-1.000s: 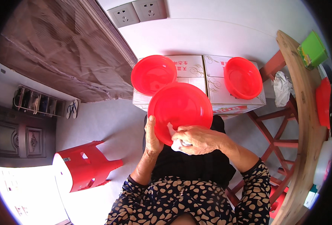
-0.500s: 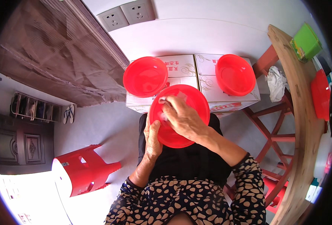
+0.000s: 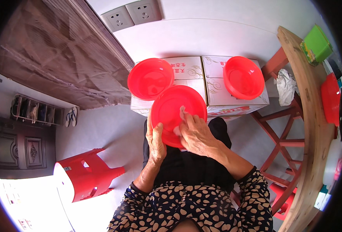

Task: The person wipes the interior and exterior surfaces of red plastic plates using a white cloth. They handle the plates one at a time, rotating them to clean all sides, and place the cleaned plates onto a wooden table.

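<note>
A round red plastic bowl point(image 3: 174, 102) is held tilted above my lap. My left hand point(image 3: 155, 144) grips its left side, thumb over the rim and the other fingers behind the wall. Inside the bowl, at its lower right, my right hand point(image 3: 197, 136) is closed round a whitish, crumpled cloth point(image 3: 182, 112) that touches the inner surface. Beyond it, a second red bowl point(image 3: 149, 79) rests on the white cardboard boxes point(image 3: 188, 70) at the left. A third red bowl point(image 3: 242, 79) stands on the boxes at the right.
A red plastic stool point(image 3: 84, 176) lies on its side on the floor at left, with slippers point(image 3: 71, 117) near a shoe rack point(image 3: 35, 111). At right runs a wooden tabletop point(image 3: 308, 96) on reddish legs, a white cloth point(image 3: 285, 87) hanging beside it. Wall sockets point(image 3: 130, 14) are above.
My right hand has moved with the cloth from the bowl's left inner side down to its lower right. The bowl has shifted slightly left and turned a little.
</note>
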`<state>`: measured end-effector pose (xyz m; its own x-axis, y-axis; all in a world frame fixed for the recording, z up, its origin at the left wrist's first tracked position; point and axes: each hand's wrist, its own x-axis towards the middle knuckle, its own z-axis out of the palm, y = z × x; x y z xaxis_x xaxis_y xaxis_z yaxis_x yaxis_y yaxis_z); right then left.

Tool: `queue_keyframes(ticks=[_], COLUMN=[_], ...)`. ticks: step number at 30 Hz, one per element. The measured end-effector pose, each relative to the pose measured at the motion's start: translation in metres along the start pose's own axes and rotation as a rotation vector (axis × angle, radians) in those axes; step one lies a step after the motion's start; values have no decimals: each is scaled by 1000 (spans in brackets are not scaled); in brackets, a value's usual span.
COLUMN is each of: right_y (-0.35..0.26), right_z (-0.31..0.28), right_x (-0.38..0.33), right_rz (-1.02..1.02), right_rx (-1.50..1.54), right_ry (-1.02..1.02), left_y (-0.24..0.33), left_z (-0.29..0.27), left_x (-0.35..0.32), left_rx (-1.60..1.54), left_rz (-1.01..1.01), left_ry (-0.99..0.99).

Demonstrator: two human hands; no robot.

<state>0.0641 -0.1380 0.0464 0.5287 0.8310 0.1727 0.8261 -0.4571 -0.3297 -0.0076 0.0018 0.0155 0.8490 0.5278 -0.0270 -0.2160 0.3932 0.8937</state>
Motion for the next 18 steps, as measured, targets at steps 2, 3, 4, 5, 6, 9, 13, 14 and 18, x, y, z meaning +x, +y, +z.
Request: queue_keyframes(ticks=[2, 3, 4, 5, 6, 9, 13, 14, 18], right_y=[1, 1, 1, 3, 4, 4, 13, 16, 20], right_z=[0, -6, -10, -3, 1, -9, -28, -33, -52], right_x=[-7, -10, -12, -16, -18, -18, -19, -21, -28], right_rz=[-94, -123, -153, -224, -232, -323, -330, -330, -321], right_rx=[143, 221, 299, 262, 272, 253, 407, 396, 377], right_ry=[-65, -120, -174, -25, -12, 72, -6, -53, -216], left_y=[1, 3, 4, 4, 4, 3, 17, 22, 74], left_z=[-4, -6, -7, -7, -6, -3, 5, 5, 22], left_x=[-1, -2, -4, -6, -7, -7, -15, -19, -20], left_rx=[-17, -43, -68, -78, -88, -104, 291, 435, 1279], left_rz=[-37, -79, -121, -152, -181, -213, -10, 70, 495], left_ry=[-17, -30, -44, -48, -50, -79, -157, -178, -694])
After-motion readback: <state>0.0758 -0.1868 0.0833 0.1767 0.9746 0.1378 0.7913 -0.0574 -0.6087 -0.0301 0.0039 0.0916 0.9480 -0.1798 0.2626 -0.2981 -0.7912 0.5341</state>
